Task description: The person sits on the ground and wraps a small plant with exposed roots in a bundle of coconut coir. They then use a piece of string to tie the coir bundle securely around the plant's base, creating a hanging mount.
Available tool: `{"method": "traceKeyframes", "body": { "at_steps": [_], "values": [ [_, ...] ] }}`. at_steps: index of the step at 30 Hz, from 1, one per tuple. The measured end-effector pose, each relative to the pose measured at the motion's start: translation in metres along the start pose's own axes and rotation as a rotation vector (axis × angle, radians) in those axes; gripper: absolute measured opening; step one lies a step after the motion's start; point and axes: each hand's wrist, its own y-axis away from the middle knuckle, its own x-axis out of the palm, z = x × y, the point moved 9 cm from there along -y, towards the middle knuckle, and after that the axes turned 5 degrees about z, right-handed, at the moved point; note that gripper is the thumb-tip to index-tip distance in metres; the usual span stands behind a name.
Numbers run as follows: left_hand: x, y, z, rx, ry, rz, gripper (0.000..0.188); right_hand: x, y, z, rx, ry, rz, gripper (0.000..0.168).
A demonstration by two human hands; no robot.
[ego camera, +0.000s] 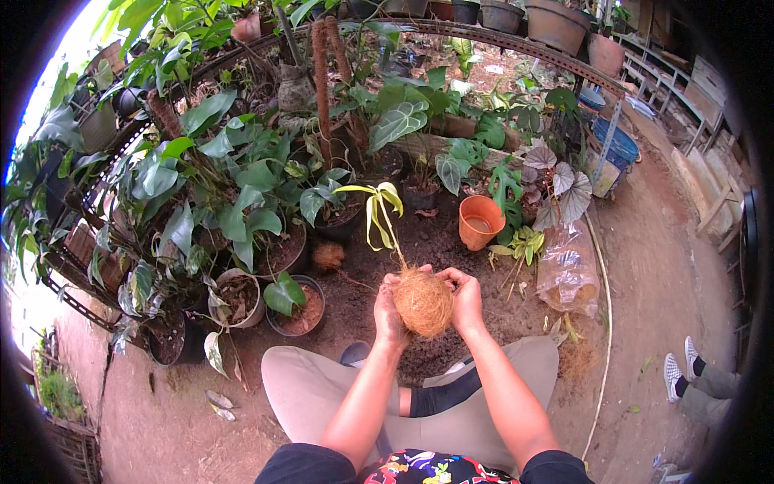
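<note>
Between my two hands, above my crossed legs, is a round ball of brown coconut fibre (423, 304). A plant cutting (384, 213) with a pale stem and narrow yellow-green leaves rises from its far side. My left hand (389, 308) cups the ball's left side, its fingers partly hidden behind it. On the right, the fingers of my right hand (464, 296) pinch at the fibre near the upper edge. Whether a thread lies between those fingertips is too small to tell. Dark loose soil (423, 242) covers the ground beyond the ball.
An orange plastic pot (481, 222) stands ahead to the right, near leafy cuttings (525, 245) and a clear plastic bag (568, 272). Potted plants crowd the left, including a dark pot (296, 305). A hose (606, 314) runs along the right. Another person's shoes (672, 376) show at far right.
</note>
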Motion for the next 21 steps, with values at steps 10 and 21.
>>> {"method": "traceKeyframes", "body": {
  "at_steps": [10,21],
  "values": [
    [-0.034,0.008,0.008,0.112,0.028,-0.159,0.030,0.022,0.021,-0.062,0.311,-0.591,0.075,0.011],
    [-0.078,0.015,-0.082,0.543,-0.607,-0.431,0.011,0.062,0.103,0.060,-0.559,0.756,0.299,0.013]
  ]
}}
